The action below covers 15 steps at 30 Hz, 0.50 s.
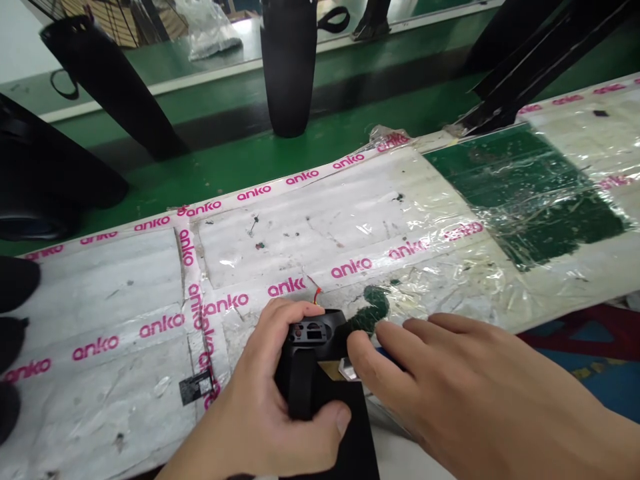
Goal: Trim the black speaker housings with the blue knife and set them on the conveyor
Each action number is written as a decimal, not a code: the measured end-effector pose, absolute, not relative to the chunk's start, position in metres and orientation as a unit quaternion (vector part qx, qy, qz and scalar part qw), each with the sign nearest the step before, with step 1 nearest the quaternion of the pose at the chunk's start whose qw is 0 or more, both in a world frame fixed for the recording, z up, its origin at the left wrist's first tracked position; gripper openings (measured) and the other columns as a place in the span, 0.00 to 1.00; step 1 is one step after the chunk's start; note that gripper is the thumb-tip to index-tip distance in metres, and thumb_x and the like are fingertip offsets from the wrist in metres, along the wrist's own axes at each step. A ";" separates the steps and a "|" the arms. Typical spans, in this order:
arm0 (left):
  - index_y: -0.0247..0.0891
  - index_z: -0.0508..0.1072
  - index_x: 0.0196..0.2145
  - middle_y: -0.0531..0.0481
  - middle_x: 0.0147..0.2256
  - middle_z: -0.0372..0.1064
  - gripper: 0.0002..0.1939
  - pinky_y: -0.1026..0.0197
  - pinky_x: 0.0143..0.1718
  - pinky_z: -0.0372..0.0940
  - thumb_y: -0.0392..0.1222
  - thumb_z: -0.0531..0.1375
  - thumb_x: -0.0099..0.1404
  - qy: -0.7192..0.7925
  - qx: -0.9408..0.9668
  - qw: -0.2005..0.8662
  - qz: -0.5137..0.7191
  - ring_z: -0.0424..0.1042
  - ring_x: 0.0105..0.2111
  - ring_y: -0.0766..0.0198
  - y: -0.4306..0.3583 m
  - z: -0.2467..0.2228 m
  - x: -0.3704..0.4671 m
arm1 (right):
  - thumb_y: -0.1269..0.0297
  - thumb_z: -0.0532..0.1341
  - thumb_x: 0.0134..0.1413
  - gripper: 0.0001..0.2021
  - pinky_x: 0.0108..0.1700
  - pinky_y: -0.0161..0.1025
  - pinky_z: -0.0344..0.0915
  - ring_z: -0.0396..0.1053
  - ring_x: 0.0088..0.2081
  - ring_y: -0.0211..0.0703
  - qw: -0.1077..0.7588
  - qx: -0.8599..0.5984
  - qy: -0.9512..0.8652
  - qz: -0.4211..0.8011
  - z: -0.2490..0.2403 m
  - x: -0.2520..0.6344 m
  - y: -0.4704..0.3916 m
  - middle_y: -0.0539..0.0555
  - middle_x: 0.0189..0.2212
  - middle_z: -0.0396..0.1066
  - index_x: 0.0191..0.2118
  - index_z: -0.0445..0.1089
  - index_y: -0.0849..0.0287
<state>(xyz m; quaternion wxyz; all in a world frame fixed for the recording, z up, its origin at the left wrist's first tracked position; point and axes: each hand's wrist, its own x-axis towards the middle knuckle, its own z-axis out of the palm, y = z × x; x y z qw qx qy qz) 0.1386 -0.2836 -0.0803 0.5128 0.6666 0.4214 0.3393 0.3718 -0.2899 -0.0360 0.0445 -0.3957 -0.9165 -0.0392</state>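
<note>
My left hand (280,393) is wrapped round a black device (320,347) that has a small grey panel with ports on its end and a black strap loop. Thin red and yellow wires (317,293) stick up just behind the device. My right hand (450,380) is at the device's right side, fingers curled with their tips close to its edge; a small metallic piece (349,369) shows by the thumb and index finger. What those fingertips grip, if anything, is hidden. Below the device, a black body (350,427) extends toward me.
The work surface (300,233) is covered in white sheeting and pink "anko" tape. A black label (196,388) lies at left. Tall black cylinders (289,67) stand on the green surface (220,147) behind, with more dark round objects (15,283) at the left edge.
</note>
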 end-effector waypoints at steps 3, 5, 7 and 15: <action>0.61 0.64 0.62 0.53 0.56 0.66 0.41 0.52 0.58 0.71 0.34 0.66 0.54 0.423 0.666 0.513 0.338 0.72 0.57 0.52 -0.284 -0.080 0.140 | 0.75 0.61 0.28 0.33 0.28 0.44 0.56 0.66 0.22 0.45 0.040 -0.401 -0.914 -0.039 -0.034 0.369 -0.289 0.43 0.26 0.68 0.48 0.61 0.52; 0.62 0.63 0.62 0.54 0.56 0.66 0.41 0.54 0.58 0.71 0.34 0.66 0.54 0.423 0.664 0.514 0.339 0.73 0.55 0.54 -0.285 -0.079 0.141 | 0.75 0.61 0.29 0.32 0.28 0.44 0.56 0.66 0.21 0.45 0.037 -0.409 -0.911 -0.044 -0.032 0.368 -0.290 0.43 0.25 0.68 0.48 0.61 0.52; 0.63 0.63 0.62 0.55 0.56 0.65 0.41 0.56 0.58 0.71 0.34 0.65 0.54 0.428 0.661 0.515 0.340 0.72 0.55 0.56 -0.286 -0.077 0.142 | 0.74 0.61 0.30 0.31 0.28 0.45 0.57 0.66 0.21 0.46 0.035 -0.412 -0.909 -0.046 -0.030 0.367 -0.290 0.44 0.25 0.68 0.47 0.61 0.52; 0.67 0.62 0.61 0.57 0.58 0.65 0.43 0.51 0.62 0.70 0.31 0.66 0.54 0.473 0.635 0.554 0.258 0.73 0.57 0.53 -0.288 -0.069 0.138 | 0.72 0.62 0.30 0.26 0.24 0.45 0.52 0.65 0.18 0.48 0.028 -0.416 -0.908 -0.036 -0.029 0.361 -0.286 0.47 0.22 0.67 0.43 0.62 0.51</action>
